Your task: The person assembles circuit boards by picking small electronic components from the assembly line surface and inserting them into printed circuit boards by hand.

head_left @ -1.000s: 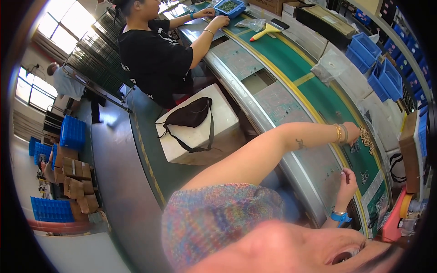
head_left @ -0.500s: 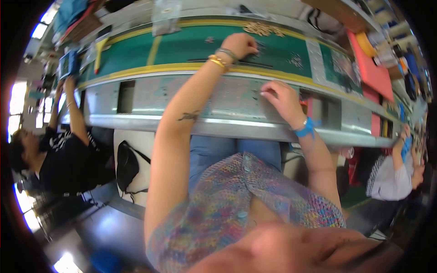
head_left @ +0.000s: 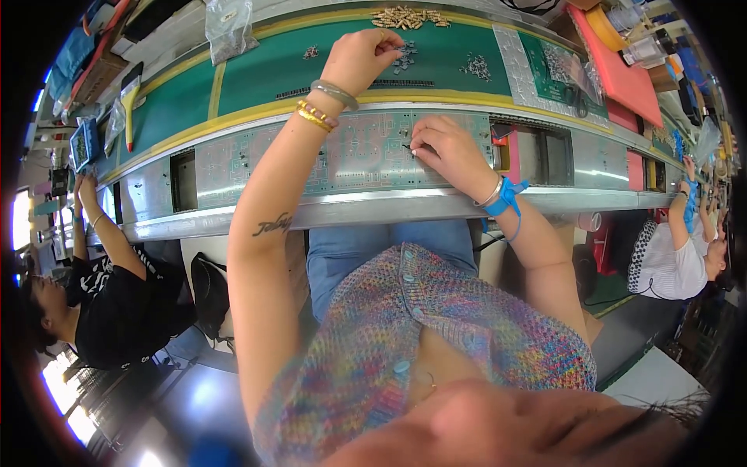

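Observation:
My left hand (head_left: pixel 364 61), with bracelets at its wrist, reaches over the green mat beside a small heap of grey-blue electronic components (head_left: pixel 405 56). Its thumb and fingers are pinched, and whatever sits between them is too small to make out. My right hand (head_left: pixel 451 152), wearing a blue wrist strap (head_left: pixel 507 196), is over the right part of a long printed circuit board (head_left: pixel 354 156). The thumb and forefinger are closed close to a small dark part (head_left: pixel 405 134) on the board. Whether they hold anything is unclear.
Brass-coloured parts (head_left: pixel 408 17) lie at the back, small loose components (head_left: pixel 476 67) to the right, and reddish ones (head_left: pixel 311 52) to the left. A dark component strip (head_left: pixel 401 82) lies before the board. Metal rails (head_left: pixel 373 194) edge the bench. Co-workers sit left and right.
The whole view has shifted, so bench and hands appear further up and left. Both hands stay pinched in nearly the same places: left by the components, right over the board.

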`<action>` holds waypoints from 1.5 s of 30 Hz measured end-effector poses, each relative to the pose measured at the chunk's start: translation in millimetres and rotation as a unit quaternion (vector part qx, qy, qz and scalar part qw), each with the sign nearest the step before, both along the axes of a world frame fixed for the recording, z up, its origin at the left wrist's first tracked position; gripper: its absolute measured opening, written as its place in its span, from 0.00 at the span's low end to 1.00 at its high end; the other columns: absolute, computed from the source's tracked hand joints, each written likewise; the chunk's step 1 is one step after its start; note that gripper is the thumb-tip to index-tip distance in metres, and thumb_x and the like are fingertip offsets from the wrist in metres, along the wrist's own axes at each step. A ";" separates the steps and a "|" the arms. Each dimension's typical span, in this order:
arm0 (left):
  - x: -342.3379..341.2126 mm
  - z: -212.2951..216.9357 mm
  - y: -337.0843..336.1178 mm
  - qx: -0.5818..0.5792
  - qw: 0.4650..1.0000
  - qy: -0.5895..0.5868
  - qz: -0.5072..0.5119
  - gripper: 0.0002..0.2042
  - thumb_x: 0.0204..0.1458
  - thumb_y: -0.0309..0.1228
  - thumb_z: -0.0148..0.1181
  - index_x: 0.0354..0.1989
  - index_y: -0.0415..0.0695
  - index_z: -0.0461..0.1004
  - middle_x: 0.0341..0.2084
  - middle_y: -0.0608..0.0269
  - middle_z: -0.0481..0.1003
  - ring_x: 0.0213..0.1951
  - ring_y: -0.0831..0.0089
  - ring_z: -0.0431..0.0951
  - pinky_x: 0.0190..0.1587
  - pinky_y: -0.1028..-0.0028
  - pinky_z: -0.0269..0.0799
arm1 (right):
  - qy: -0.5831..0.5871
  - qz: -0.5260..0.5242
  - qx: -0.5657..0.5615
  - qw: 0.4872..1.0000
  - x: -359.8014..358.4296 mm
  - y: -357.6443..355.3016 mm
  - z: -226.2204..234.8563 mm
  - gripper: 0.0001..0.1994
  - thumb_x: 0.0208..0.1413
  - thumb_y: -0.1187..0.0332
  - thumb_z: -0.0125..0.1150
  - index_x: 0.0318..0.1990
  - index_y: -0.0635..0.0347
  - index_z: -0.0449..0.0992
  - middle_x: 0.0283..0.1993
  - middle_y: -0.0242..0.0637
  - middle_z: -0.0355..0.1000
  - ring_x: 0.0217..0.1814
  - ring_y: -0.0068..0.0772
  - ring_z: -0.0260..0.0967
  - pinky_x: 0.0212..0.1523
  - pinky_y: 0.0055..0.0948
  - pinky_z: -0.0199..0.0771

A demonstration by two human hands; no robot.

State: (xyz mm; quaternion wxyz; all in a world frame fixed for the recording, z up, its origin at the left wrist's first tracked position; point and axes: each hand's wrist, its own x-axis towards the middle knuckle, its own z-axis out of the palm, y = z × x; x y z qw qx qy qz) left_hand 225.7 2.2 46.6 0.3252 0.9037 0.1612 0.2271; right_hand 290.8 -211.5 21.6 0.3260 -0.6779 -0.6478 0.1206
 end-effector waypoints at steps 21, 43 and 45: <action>-160.3 -0.5 -19.5 -0.200 0.976 0.010 0.083 0.06 0.48 0.22 0.61 0.35 0.37 0.77 0.31 0.60 0.79 0.33 0.76 0.78 0.39 0.79 0.73 | 0.023 -0.003 -0.033 0.999 -6.8 5.6 1.2 0.11 0.41 0.74 0.65 0.32 0.60 0.70 0.37 0.36 0.67 0.42 0.42 0.65 0.43 0.34 0.65; -255.1 -21.5 22.7 0.077 0.975 0.102 0.179 0.03 0.44 0.24 0.61 0.28 0.41 0.76 0.33 0.62 0.71 0.37 0.62 0.74 0.38 0.68 0.70 | 0.067 -0.042 -0.050 0.996 -5.4 4.3 -0.5 0.07 0.49 0.74 0.59 0.35 0.64 0.69 0.36 0.37 0.67 0.40 0.34 0.65 0.42 0.26 0.68; -253.8 -21.8 22.9 0.091 0.974 0.106 0.180 0.03 0.44 0.25 0.61 0.28 0.42 0.76 0.33 0.63 0.72 0.37 0.62 0.74 0.39 0.68 0.70 | 0.069 -0.043 -0.054 0.995 -4.1 4.7 -1.5 0.07 0.49 0.74 0.59 0.35 0.64 0.69 0.36 0.37 0.67 0.40 0.34 0.65 0.42 0.26 0.68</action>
